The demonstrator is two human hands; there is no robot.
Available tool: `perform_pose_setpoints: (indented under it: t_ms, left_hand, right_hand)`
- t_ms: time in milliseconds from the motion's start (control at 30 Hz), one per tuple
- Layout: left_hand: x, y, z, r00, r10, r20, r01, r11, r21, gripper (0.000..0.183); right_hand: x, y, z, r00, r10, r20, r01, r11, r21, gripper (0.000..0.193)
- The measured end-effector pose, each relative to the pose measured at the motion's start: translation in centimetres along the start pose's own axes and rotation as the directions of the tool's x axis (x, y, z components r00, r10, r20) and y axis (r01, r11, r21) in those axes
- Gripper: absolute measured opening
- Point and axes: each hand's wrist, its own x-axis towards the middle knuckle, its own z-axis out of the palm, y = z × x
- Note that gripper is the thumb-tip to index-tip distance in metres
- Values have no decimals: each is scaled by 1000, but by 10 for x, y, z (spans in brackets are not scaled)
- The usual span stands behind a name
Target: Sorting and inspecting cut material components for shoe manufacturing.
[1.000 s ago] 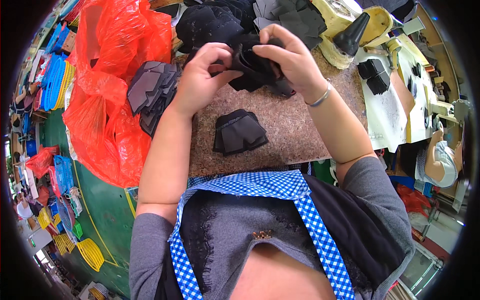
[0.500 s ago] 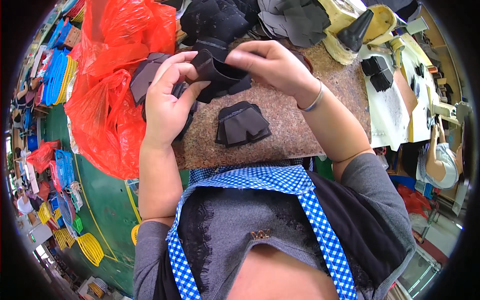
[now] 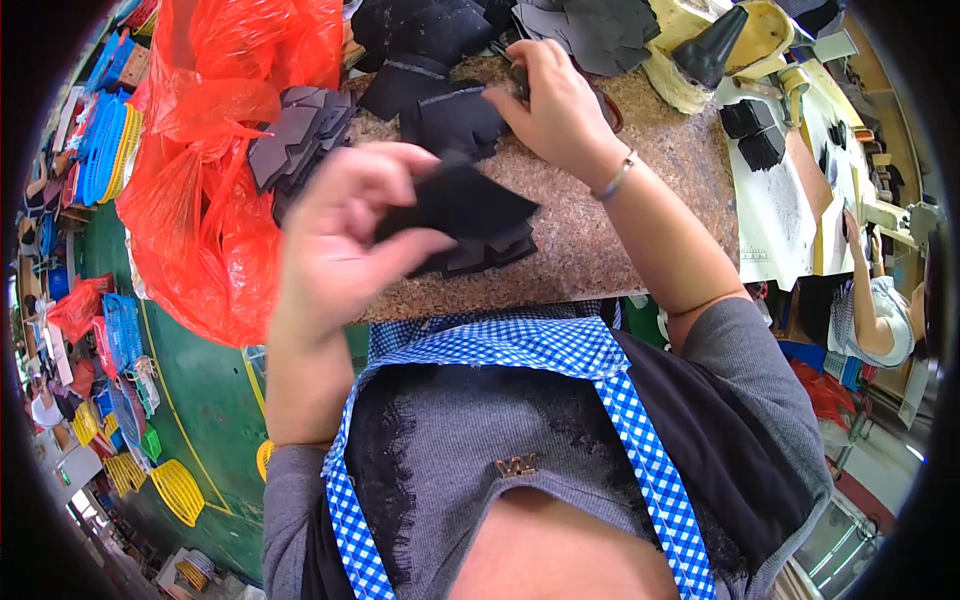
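Observation:
My left hand (image 3: pixel 360 225), smeared by motion, has its thumb and fingers about a thin black cut piece (image 3: pixel 475 205) of sheet material. That piece hangs over a small stack of similar pieces (image 3: pixel 490 252) near the table's front edge and partly hides it. Farther back, my right hand (image 3: pixel 560 110) is closed around a small dark object (image 3: pixel 519 82), mostly hidden by the fingers. Just left of its thumb, black pieces with a greyish strip along one edge (image 3: pixel 455 122) lie on the table.
Grey-black cut pieces (image 3: pixel 300 140) lie beside a red plastic bag (image 3: pixel 215 200) on the left. More piles (image 3: pixel 590 35) stand at the back. A black cone (image 3: pixel 710 48) sits at the back right. Another person (image 3: pixel 875 320) works at the far right.
My left hand has brought a black piece nearer, over the front stack. My right hand has left that piece, moved up and away, and closed on a small dark object.

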Motion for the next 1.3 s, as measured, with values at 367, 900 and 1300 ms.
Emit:
perform_pose_setpoints:
  t_ms: [367,900,1300]
  left_hand:
    - [-5,-54,13,991,26,-135,23,939,343,46]
    - [-53,-76,32,930,-266,-254,339,889,308,21]
    - [-47,-74,32,988,-67,-136,151,505,850,34]
  right_hand:
    - [-24,-34,-43,846,55,530,-443,623,644,14]
    - [-66,-30,-20,851,157,502,-444,724,527,37]
    - [-78,-38,-20,952,-271,143,243,952,188,36]
